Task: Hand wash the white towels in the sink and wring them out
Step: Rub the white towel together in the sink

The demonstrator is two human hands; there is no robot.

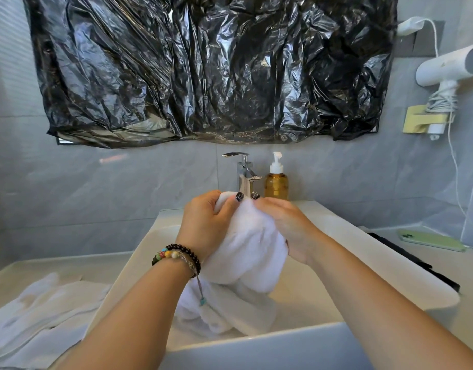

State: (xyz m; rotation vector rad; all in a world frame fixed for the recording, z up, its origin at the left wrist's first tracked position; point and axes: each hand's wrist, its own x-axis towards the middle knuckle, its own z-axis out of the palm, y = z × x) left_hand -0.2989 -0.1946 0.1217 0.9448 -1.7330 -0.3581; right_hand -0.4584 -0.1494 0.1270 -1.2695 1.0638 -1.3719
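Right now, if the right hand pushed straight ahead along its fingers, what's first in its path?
Beyond the towel it grips, likely the faucet; the right hand points toward its base, though depth is unclear.

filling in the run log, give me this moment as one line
step: wringing | left hand: grips towel | right hand: grips towel | where: over sink | spare towel: on counter, left
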